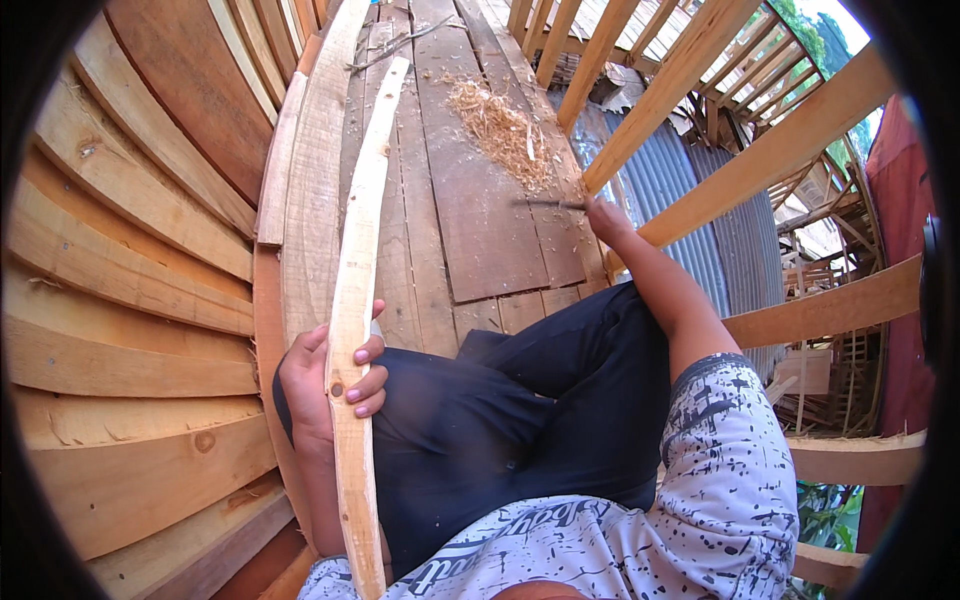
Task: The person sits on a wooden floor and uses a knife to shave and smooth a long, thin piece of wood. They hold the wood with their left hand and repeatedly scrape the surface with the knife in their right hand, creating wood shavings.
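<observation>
A long, pale wooden strip (352, 270) with a few dark knots runs from my lap up over the floor boards. My left hand (340, 375) grips it below its middle, fingers wrapped round its right edge. Out to the right, beside the slatted railing, my right hand (608, 218) is closed on a thin dark tool (548, 204). This tool points left, apart from the strip; it looks like a narrow blade, but its handle is hidden in my fist.
Curled wood shavings (505, 135) lie heaped on the plank floor (490, 245). A board wall (130, 310) rises close on my left. On the right stands a railing of wooden slats (770, 150), with corrugated metal sheets (650, 150) beyond it. A thin stick (400, 42) lies farther ahead.
</observation>
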Demonstrator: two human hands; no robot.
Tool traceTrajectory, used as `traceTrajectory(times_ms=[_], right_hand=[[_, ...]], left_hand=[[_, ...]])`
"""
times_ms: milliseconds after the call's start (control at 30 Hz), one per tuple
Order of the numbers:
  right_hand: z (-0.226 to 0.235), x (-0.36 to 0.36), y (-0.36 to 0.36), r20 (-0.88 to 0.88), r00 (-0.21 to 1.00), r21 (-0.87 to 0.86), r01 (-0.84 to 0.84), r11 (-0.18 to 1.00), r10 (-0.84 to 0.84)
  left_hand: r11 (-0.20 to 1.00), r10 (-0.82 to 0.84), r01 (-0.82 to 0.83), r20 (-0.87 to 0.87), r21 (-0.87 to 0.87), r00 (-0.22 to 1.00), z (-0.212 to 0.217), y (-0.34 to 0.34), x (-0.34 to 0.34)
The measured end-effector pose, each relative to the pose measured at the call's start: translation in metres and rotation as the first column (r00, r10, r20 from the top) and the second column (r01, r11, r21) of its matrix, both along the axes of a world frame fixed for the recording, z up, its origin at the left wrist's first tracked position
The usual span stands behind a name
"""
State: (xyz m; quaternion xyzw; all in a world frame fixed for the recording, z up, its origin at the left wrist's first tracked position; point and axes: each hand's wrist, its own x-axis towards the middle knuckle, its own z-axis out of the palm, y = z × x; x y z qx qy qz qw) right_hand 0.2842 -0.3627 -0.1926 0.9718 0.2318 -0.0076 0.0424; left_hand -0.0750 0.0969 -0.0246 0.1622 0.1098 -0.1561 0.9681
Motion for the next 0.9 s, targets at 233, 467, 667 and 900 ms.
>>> traceTrajectory(times_ms=[233,467,667,900], right_hand=[[0.01,-0.005,0.014,-0.156,0.916,-0.015,-0.376,0.926,0.369],[0.006,-0.001,0.035,0.006,0.981,0.213,-0.191,0.958,0.195],[0.003,-0.012,0.057,-0.136,0.98,0.151,-0.128,0.98,0.149],[0.023,-0.013,0.059,-0.321,0.873,0.011,-0.383,0.923,0.367]], left_hand=[[1.0,0.01,-0.01,-0.007,0.009,1.0,0.002,0.0,-0.001],[1.0,-0.004,0.004,0.006,-0.005,1.0,0.0,-0.002,0.0],[1.0,-0.01,0.01,-0.002,-0.012,1.0,-0.001,-0.001,0.002],[1.0,0.004,-0.004,-0.009,-0.023,1.0,-0.002,0.0,0.0]])
